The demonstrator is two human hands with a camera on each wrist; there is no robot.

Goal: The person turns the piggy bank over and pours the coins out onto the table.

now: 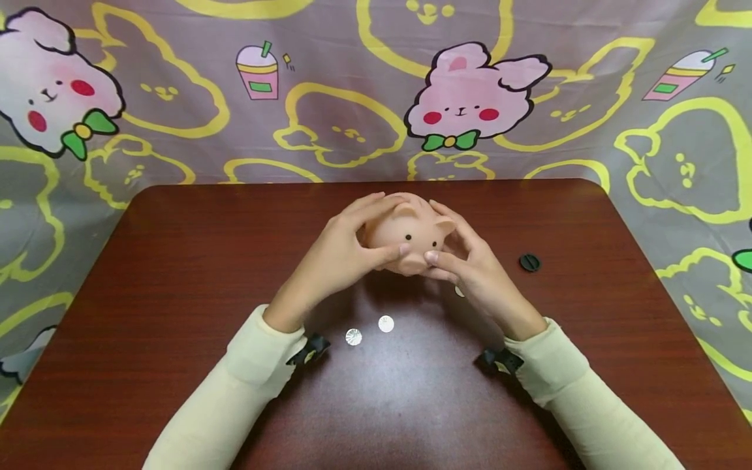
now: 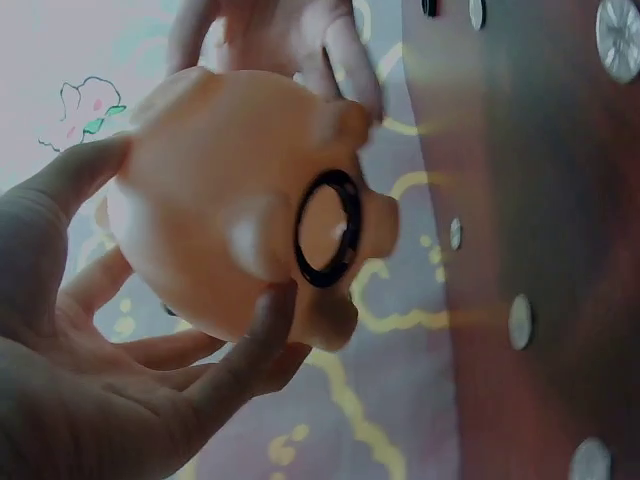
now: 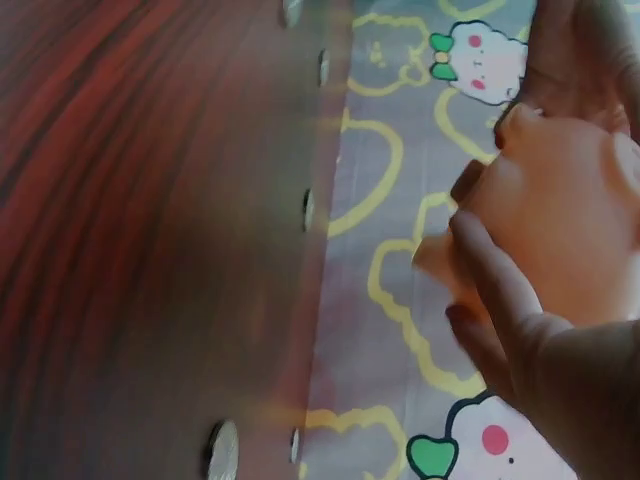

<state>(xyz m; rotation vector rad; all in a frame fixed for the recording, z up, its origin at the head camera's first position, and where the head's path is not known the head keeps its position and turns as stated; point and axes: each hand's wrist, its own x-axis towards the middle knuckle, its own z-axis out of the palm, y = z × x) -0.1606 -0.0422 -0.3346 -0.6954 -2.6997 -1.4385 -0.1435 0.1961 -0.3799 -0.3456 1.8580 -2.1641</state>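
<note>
We hold the pink piggy bank (image 1: 411, 235) up over the brown table (image 1: 176, 261), our left hand (image 1: 337, 258) and right hand (image 1: 476, 267) wrapped around it. Its round bottom hole (image 2: 327, 228) is open. We see no words.

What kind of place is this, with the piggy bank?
Probably a home play or craft corner: a small brown table, a cartoon bunny cloth hung behind it, and loose coins by the piggy bank.

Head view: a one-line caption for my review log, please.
Both hands, left and right, hold a pink piggy bank above the table.
</note>
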